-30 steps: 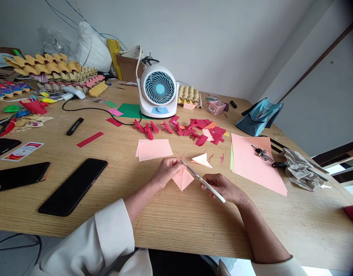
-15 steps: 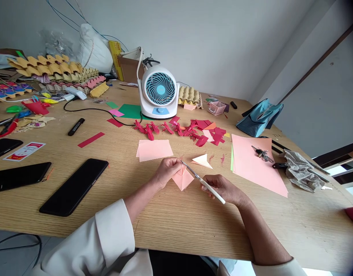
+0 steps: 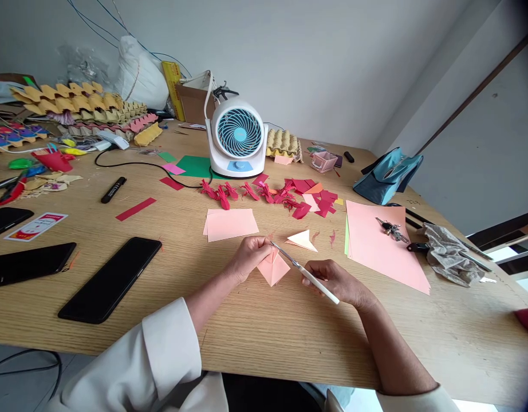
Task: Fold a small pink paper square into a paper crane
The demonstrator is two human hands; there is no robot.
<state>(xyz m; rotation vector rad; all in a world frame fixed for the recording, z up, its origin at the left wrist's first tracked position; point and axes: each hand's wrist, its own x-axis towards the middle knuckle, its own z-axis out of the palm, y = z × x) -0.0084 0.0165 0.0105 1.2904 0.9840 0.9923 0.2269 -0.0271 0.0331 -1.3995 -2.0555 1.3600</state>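
Head view: scissors point(image 3: 309, 276) slant diagonally, pointing away and left.

No text can be read with certainty. The red and white card point(image 3: 36, 226) carries small print, too blurred to read. The black marker point(image 3: 113, 190) has pale marks, also unreadable. On the table point(image 3: 290, 332), near the blue bag point(image 3: 386, 178), faint marks resemble numbers, but which ones, I cannot tell.

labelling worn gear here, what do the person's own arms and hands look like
The left hand and right hand are ungloved. The left sleeve is pale cream with a wide cuff; the right sleeve, also pale, only partly shows.
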